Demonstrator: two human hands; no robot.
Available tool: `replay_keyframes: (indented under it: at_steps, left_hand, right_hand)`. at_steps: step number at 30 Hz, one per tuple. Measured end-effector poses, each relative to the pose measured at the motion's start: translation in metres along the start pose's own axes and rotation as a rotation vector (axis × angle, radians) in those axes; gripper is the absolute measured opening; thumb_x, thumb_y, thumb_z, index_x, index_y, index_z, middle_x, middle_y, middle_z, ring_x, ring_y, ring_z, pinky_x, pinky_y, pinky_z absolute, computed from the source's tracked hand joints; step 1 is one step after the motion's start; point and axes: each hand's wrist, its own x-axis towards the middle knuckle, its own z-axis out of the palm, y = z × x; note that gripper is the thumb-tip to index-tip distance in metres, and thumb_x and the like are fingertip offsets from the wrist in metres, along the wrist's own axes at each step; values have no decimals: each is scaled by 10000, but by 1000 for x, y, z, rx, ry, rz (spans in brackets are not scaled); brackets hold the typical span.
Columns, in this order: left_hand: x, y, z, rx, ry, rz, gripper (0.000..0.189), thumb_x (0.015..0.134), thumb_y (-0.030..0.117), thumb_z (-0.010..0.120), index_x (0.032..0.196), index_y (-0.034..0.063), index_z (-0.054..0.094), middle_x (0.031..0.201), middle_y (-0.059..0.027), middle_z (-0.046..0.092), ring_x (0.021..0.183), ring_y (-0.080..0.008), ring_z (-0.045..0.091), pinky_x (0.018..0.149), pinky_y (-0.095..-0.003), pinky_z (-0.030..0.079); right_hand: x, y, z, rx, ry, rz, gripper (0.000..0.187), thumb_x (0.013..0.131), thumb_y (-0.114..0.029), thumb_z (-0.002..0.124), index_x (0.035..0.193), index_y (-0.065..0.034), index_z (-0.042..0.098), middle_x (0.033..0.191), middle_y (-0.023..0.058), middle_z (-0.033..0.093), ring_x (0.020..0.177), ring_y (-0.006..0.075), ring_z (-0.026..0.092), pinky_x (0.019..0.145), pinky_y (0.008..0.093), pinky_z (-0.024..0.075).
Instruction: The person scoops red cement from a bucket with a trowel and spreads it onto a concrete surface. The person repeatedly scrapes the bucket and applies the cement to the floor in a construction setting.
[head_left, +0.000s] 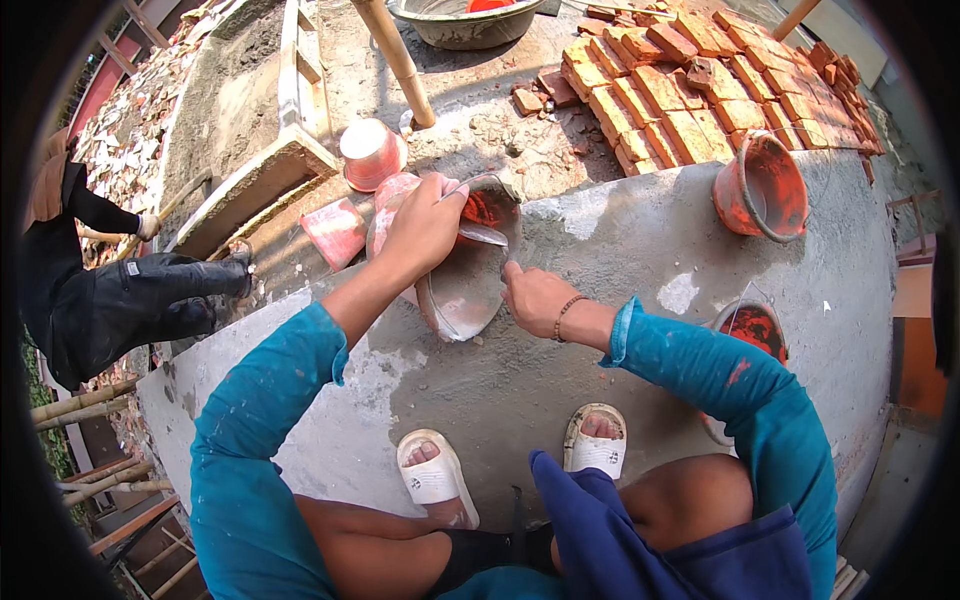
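Observation:
A mortar-stained red bucket (465, 292) lies tipped on its side in front of me, its mouth turned towards my right. My left hand (424, 225) grips its upper rim. The fingers of my right hand (536, 300) are closed around the handle of a metal trowel (482, 234), whose blade is at the bucket's mouth. Grey residue coats part of the inner wall. Below the bucket, the concrete slab (480, 390) is damp and dark, with my sandalled feet on it.
Stained buckets lie at left (334, 234) and stand inverted behind (373, 154); others sit at right (761, 187) and by my right sleeve (754, 330). A bamboo pole (397, 60), brick stack (675, 105), and basin (472, 28) are beyond. A co-worker (112, 292) holds a wooden handle at left.

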Motion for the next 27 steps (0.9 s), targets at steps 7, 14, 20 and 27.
replay_keyframes:
  at_steps: [7, 14, 20, 27]
  left_hand:
    - [-24, -15, -8, -178, -33, 144, 280, 1000, 254, 547, 1029, -16, 616, 839, -100, 616, 817, -209, 578, 774, -368, 448]
    - [-39, -43, -33, -294, -192, 198, 224, 996, 193, 520, 1039, -2, 620, 906, -34, 532, 852, -136, 483, 803, -287, 398]
    - [-58, -53, -42, -401, -102, 108, 199, 1013, 161, 497, 1022, -8, 601, 902, 0, 490, 861, -95, 428, 808, -241, 361]
    - [-48, -62, -48, -562, -59, 80, 239, 1025, 168, 481, 1109, -13, 611, 1005, -8, 555, 957, -108, 480, 910, -251, 378]
  right_hand:
    - [-3, -1, 5, -29, -219, -105, 386, 1002, -276, 525, 1187, 59, 570, 875, 266, 701, 767, 379, 726, 541, 466, 567]
    - [6, 18, -4, 522, -553, 79, 314, 997, -322, 578, 1013, -8, 589, 703, 119, 613, 499, 201, 623, 447, 372, 528]
    - [9, 12, 18, 882, -749, 185, 311, 1035, -359, 567, 1215, -108, 599, 686, 20, 533, 480, 119, 550, 400, 305, 486]
    - [8, 15, 17, 1356, -1040, 162, 350, 1069, -369, 499, 1302, -115, 565, 719, 12, 504, 471, 88, 490, 369, 261, 434]
